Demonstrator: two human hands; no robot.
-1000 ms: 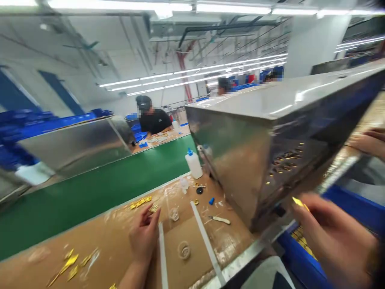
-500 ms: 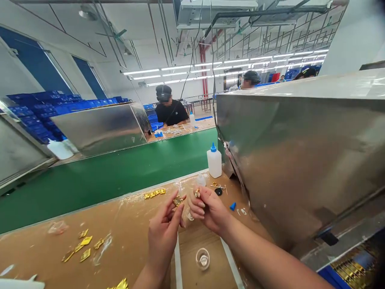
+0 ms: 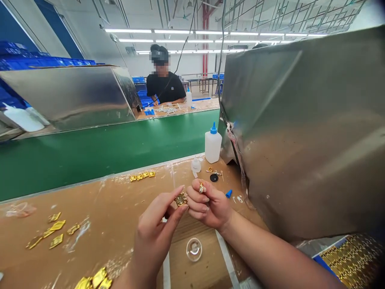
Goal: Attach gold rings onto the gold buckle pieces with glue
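My left hand (image 3: 161, 220) pinches a square gold piece (image 3: 181, 199) between thumb and forefinger, its face turned up. Close beside it on the right, my right hand (image 3: 210, 202) holds a small gold piece with a clear, shiny part (image 3: 201, 188) between thumb and forefinger, the other fingers curled. A small gap separates the two pieces. Below the hands stands a small clear cup (image 3: 194, 249) on the brown work surface (image 3: 120, 216). Beyond the hands lies a row of several gold pieces (image 3: 142, 176).
A white bottle with a blue cap (image 3: 213, 143) stands behind the hands, near a black disc (image 3: 213, 178) and a blue cone (image 3: 229, 194). Gold pieces (image 3: 56, 241) lie left. A metal panel (image 3: 300, 140) rises right. Across the green strip (image 3: 105, 150) sits a person (image 3: 167, 86).
The view has tilted down and shifted, so more gold pieces show at lower left and lower right. Both hands still hold their pieces, and the right-hand piece now points more downward.
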